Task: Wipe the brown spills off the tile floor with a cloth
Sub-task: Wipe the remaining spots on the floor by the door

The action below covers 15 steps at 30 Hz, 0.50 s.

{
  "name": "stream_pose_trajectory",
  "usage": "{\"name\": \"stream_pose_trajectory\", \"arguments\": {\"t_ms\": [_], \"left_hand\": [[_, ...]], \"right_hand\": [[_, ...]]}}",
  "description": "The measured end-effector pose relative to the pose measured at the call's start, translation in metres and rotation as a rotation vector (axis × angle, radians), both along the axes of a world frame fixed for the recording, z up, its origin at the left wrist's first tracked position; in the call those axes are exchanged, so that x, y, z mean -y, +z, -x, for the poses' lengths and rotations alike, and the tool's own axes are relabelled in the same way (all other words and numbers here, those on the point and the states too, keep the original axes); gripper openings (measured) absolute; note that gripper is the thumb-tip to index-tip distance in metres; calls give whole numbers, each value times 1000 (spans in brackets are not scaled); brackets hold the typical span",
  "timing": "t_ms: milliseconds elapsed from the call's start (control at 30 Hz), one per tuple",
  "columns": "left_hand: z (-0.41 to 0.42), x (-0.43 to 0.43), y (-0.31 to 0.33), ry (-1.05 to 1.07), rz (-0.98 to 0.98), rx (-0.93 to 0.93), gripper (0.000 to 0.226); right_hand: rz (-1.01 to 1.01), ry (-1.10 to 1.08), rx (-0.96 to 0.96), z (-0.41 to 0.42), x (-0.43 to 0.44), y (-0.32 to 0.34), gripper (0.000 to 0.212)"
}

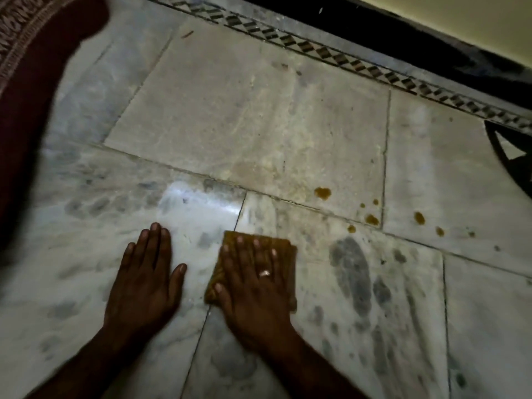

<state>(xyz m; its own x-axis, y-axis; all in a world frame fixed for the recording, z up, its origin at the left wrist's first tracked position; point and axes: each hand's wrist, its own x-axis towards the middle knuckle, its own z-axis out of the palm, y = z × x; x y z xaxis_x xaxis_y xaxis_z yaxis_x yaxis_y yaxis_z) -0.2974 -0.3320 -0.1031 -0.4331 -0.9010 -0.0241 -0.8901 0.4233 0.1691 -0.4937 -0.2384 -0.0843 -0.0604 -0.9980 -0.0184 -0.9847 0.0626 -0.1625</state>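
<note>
A folded brown-yellow cloth (285, 249) lies flat on the pale marble tile floor (230, 119). My right hand (253, 280), a ring on one finger, presses down on the cloth with fingers spread over it. My left hand (146, 275) rests palm-down on the bare tile just left of the cloth, holding nothing. Several brown spills sit up and to the right of the cloth: a larger drop (323, 193), smaller drops (372, 219) near a tile joint, and more (419, 217) further right. A faint yellowish smear (253, 168) shows on the tile above the cloth.
A dark red patterned rug (26, 70) covers the floor at the left. A black-and-white patterned border strip (345, 59) runs along the far side, with a dark skirting and a cream wall (475, 21) behind it. A dark object (515, 162) sits at the right edge.
</note>
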Motion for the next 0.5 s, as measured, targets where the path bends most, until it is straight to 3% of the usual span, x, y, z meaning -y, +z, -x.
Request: {"name": "stream_pose_trajectory", "arguments": {"t_ms": [200,367,500], "left_hand": [[8,-1,-2,63,-26,9,75],[27,7,2,-91,-15,18,69],[31,8,4,-88,-28,7,70]], "right_hand": [[27,-102,-16,62,57,-8,65],[2,-350,-106,102,3,-8,67],[-13,-470,-125,77,-65,-7,69]]}}
